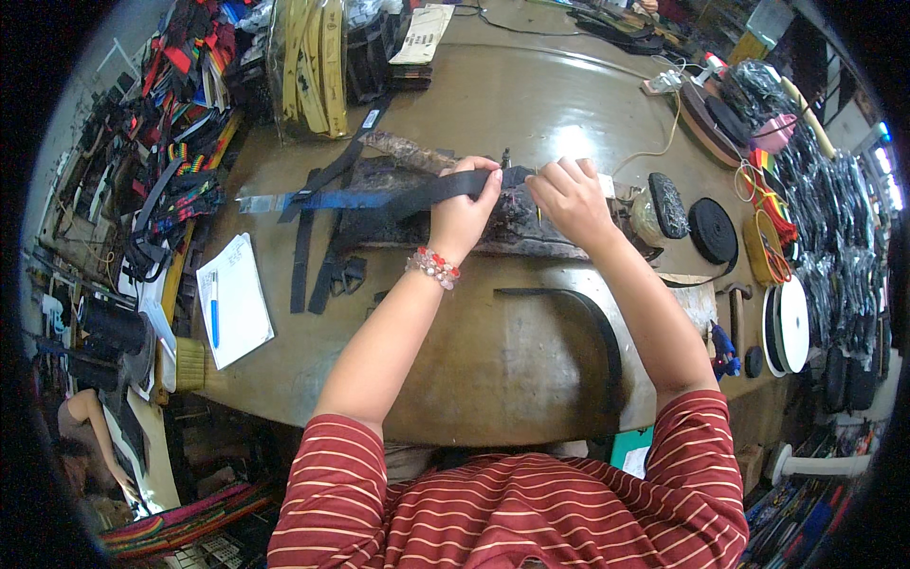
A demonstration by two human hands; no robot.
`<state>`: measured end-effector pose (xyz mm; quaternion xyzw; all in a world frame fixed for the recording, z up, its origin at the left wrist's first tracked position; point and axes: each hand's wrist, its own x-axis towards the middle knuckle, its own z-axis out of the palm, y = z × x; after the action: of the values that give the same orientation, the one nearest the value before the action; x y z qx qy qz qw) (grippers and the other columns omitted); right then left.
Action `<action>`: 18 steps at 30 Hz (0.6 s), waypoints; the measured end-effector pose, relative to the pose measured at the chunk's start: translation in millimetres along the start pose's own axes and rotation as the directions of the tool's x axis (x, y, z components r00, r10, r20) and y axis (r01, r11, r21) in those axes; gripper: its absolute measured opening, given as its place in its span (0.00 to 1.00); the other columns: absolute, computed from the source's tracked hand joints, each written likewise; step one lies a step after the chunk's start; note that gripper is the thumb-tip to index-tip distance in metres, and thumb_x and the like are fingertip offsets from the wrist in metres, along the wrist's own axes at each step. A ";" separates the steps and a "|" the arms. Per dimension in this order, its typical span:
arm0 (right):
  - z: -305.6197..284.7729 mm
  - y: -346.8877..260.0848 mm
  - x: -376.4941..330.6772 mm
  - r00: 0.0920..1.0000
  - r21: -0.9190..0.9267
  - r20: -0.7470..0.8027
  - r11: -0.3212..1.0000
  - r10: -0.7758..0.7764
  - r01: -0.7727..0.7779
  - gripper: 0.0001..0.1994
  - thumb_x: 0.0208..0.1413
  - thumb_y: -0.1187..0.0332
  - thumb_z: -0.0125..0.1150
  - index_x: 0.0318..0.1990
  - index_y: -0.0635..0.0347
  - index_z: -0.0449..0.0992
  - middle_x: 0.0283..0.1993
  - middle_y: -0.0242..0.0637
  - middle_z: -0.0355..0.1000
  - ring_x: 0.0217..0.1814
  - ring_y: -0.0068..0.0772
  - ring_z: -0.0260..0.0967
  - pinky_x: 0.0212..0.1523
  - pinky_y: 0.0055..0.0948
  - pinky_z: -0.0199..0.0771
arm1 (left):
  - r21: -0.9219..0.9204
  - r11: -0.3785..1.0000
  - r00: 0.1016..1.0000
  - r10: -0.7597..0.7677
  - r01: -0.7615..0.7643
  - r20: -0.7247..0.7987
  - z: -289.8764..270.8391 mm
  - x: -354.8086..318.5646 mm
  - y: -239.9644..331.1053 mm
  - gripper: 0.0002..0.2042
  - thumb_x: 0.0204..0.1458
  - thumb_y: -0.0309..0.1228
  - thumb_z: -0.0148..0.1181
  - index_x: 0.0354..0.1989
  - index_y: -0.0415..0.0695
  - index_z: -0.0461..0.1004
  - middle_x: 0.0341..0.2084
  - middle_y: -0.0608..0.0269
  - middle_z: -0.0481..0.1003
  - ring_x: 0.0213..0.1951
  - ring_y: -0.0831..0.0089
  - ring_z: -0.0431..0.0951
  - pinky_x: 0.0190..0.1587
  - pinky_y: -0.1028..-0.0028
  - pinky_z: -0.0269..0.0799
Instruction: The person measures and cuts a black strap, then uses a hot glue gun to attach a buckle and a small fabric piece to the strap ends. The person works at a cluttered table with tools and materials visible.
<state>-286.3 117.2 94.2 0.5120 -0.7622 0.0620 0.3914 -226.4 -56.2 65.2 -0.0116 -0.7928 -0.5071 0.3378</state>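
Observation:
A black webbing strap [422, 197] is pinched between the thumb and fingers of my left hand [462, 216], looping from there down to the left. Close by on the right, my right hand [574, 205] is closed with its fingers curled; whatever they grip is hidden. A short dark stretch of strap shows between the two hands. Both hands are over a long, dark, worn block [531, 245] on the table, with a small upright metal piece [506, 156] just behind them. A blue strip [355, 199] lies along the block's left part, beside more black straps [302, 261].
On the brown table [455, 379] lie white paper [242, 318] with a blue pen [215, 311], a rolled black strap [713, 230] and a curved strap [597, 327]. White-sided reels [794, 324] stand at the right edge, yellow strapping [318, 71] at the back. Another person's arm [93, 422] shows lower left.

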 end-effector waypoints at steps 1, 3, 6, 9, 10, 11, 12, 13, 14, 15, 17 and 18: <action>4.4 0.5 -2.1 1.000 0.000 0.001 1.000 -0.010 0.010 0.06 0.42 0.68 0.55 0.31 0.53 0.73 0.29 0.29 0.61 0.36 0.28 0.62 0.38 0.30 0.60 | 0.006 1.000 1.000 0.029 -0.029 -0.006 0.0 -0.8 -2.3 0.06 0.51 0.32 0.59 0.32 0.44 0.75 0.28 0.60 0.76 0.33 0.63 0.74 0.40 0.66 0.68; 10.5 0.9 -4.8 0.999 -0.010 -0.030 1.000 -0.012 0.012 0.07 0.42 0.67 0.55 0.31 0.53 0.73 0.29 0.28 0.61 0.35 0.28 0.63 0.38 0.30 0.60 | 0.037 0.997 0.997 0.072 -0.072 -0.011 0.1 -1.9 -6.3 0.05 0.50 0.32 0.60 0.32 0.45 0.76 0.28 0.62 0.77 0.35 0.62 0.74 0.42 0.65 0.67; 13.6 1.0 -4.6 0.999 -0.024 -0.045 1.000 -0.014 0.013 0.07 0.42 0.67 0.55 0.31 0.53 0.73 0.29 0.28 0.61 0.35 0.28 0.63 0.39 0.30 0.61 | 0.075 0.993 0.996 0.092 -0.090 -0.014 0.6 -2.6 -10.5 0.05 0.49 0.32 0.61 0.32 0.46 0.76 0.28 0.62 0.76 0.35 0.62 0.74 0.41 0.65 0.67; 12.9 1.6 -2.5 0.999 -0.024 -0.054 1.000 -0.006 0.005 0.07 0.42 0.66 0.55 0.31 0.53 0.73 0.28 0.28 0.61 0.34 0.28 0.63 0.40 0.30 0.61 | 0.073 0.993 0.995 0.093 -0.091 -0.032 1.5 -3.2 -12.5 0.05 0.48 0.32 0.62 0.31 0.46 0.76 0.27 0.62 0.76 0.35 0.62 0.73 0.41 0.65 0.66; 12.7 1.8 -2.0 0.999 -0.018 -0.049 1.000 0.005 -0.006 0.07 0.42 0.66 0.56 0.31 0.53 0.73 0.28 0.28 0.61 0.34 0.28 0.63 0.40 0.30 0.61 | 0.095 0.991 0.995 0.100 -0.097 -0.030 1.7 -3.5 -12.9 0.05 0.48 0.32 0.62 0.31 0.45 0.75 0.28 0.61 0.76 0.35 0.62 0.74 0.41 0.66 0.67; 12.8 2.1 -1.7 0.998 -0.018 -0.064 1.000 -0.002 0.001 0.07 0.41 0.66 0.56 0.31 0.53 0.73 0.28 0.28 0.61 0.34 0.28 0.63 0.40 0.29 0.61 | 0.119 0.987 0.993 0.111 -0.107 -0.028 1.9 -3.8 -13.0 0.06 0.48 0.32 0.63 0.31 0.44 0.75 0.28 0.61 0.76 0.35 0.63 0.74 0.40 0.67 0.67; 13.0 2.4 -1.7 0.998 -0.016 -0.070 1.000 -0.002 0.001 0.07 0.41 0.66 0.56 0.31 0.53 0.73 0.28 0.28 0.61 0.34 0.28 0.63 0.40 0.29 0.61 | 0.144 0.983 0.992 0.123 -0.118 -0.026 1.9 -4.1 -13.1 0.06 0.49 0.32 0.63 0.31 0.43 0.75 0.29 0.60 0.76 0.35 0.64 0.74 0.40 0.68 0.68; 13.6 2.7 -1.8 0.998 -0.014 -0.067 1.000 0.001 -0.002 0.07 0.41 0.66 0.56 0.30 0.52 0.73 0.28 0.28 0.60 0.34 0.28 0.63 0.39 0.29 0.61 | 0.152 0.980 0.991 0.132 -0.126 -0.029 2.0 -4.4 -13.1 0.06 0.48 0.31 0.63 0.31 0.43 0.75 0.28 0.60 0.76 0.34 0.64 0.74 0.40 0.68 0.68; 14.3 3.0 -2.0 0.997 -0.021 -0.073 1.000 -0.001 0.000 0.07 0.41 0.66 0.56 0.30 0.52 0.73 0.28 0.28 0.60 0.34 0.28 0.63 0.39 0.29 0.60 | 0.160 0.978 0.990 0.141 -0.134 -0.032 2.0 -4.7 -13.1 0.06 0.48 0.31 0.64 0.30 0.43 0.75 0.28 0.61 0.76 0.34 0.64 0.74 0.39 0.68 0.68; 15.2 3.2 -2.3 0.998 -0.027 -0.070 1.000 -0.001 -0.001 0.06 0.41 0.66 0.56 0.30 0.52 0.73 0.28 0.28 0.60 0.33 0.28 0.63 0.39 0.29 0.60 | 0.174 0.974 0.987 0.156 -0.148 -0.038 2.0 -5.1 -13.2 0.06 0.48 0.31 0.64 0.30 0.43 0.75 0.27 0.61 0.76 0.33 0.64 0.74 0.39 0.68 0.68; 16.9 3.5 -2.7 0.998 -0.035 -0.066 0.999 -0.001 -0.002 0.06 0.41 0.66 0.57 0.30 0.52 0.73 0.28 0.28 0.60 0.33 0.27 0.63 0.39 0.29 0.60 | 0.172 0.973 0.986 0.163 -0.154 -0.040 2.3 -5.3 -13.2 0.06 0.47 0.31 0.64 0.29 0.43 0.75 0.26 0.61 0.75 0.32 0.64 0.74 0.38 0.67 0.68; 17.6 3.6 -2.7 0.998 -0.037 -0.064 0.999 -0.001 -0.002 0.06 0.41 0.66 0.57 0.30 0.52 0.73 0.28 0.28 0.60 0.33 0.27 0.62 0.39 0.29 0.60 | 0.179 0.969 0.983 0.179 -0.167 -0.049 2.5 -5.3 -13.2 0.06 0.47 0.31 0.64 0.29 0.43 0.75 0.26 0.61 0.75 0.32 0.64 0.74 0.37 0.67 0.68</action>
<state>-298.2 112.2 81.4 0.5022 -0.7502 0.0644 0.4251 -228.4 -58.8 51.2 -0.0347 -0.8187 -0.4045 0.4060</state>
